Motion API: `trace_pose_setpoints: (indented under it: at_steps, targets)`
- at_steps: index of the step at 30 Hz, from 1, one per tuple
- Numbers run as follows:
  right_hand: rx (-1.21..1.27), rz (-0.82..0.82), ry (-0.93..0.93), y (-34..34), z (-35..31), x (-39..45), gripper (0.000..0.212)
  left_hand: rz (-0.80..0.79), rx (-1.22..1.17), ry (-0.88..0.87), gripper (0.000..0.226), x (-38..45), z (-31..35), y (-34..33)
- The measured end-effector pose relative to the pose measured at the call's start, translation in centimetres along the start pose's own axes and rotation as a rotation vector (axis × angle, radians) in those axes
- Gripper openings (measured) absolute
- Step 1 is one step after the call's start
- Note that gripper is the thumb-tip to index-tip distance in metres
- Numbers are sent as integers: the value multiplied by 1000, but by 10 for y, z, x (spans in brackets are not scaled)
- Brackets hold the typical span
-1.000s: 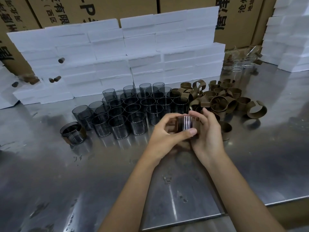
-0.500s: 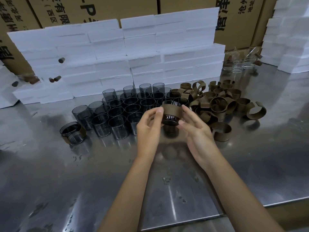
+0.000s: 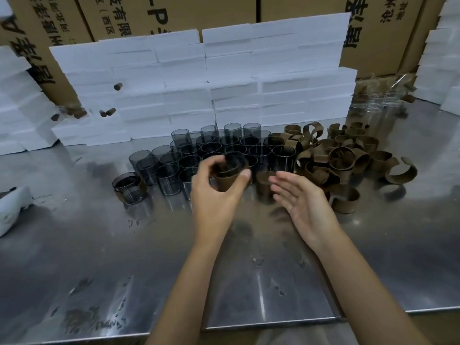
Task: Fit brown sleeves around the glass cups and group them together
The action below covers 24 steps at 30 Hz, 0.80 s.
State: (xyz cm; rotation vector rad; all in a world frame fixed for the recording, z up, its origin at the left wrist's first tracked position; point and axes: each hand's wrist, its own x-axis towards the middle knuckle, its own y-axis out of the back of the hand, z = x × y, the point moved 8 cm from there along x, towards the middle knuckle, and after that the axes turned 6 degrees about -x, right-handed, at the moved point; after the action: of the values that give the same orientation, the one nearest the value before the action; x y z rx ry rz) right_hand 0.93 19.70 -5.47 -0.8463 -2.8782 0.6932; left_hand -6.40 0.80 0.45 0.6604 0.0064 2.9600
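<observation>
My left hand (image 3: pixel 216 195) grips a dark glass cup with a brown sleeve (image 3: pixel 230 174) around it, lifted just above the steel table in front of the cluster of bare glass cups (image 3: pixel 224 150). To its right, my right hand (image 3: pixel 301 197) is held with straight fingers and nothing in it. A brown sleeve (image 3: pixel 265 185) stands on the table between the two hands. One sleeved cup (image 3: pixel 128 188) stands alone at the left of the cluster. A pile of brown sleeves (image 3: pixel 343 155) lies to the right of the cups.
White foam blocks (image 3: pixel 204 85) are stacked behind the cups, with cardboard boxes (image 3: pixel 174 13) behind them. Clear glasses (image 3: pixel 373 108) stand at the back right. A white object (image 3: pixel 12 205) lies at the left edge. The steel table's front edge (image 3: pixel 273 319) is near me.
My right hand let go of the sleeved cup and drew back to the right. My left hand now holds the cup alone and has carried it slightly left.
</observation>
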Motion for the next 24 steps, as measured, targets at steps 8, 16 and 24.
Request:
trace_pose_setpoints:
  at_steps: [8, 16, 24]
  targets:
    - [92, 46, -54, 3, 1, -2, 21, 381, 437, 179, 67, 19, -26, 117]
    - [87, 54, -62, 4, 2, -1, 20, 323, 536, 212, 69, 49, -52, 138]
    - [86, 55, -65, 4, 3, 1, 21, -4, 713, -186, 22, 61, -32, 78]
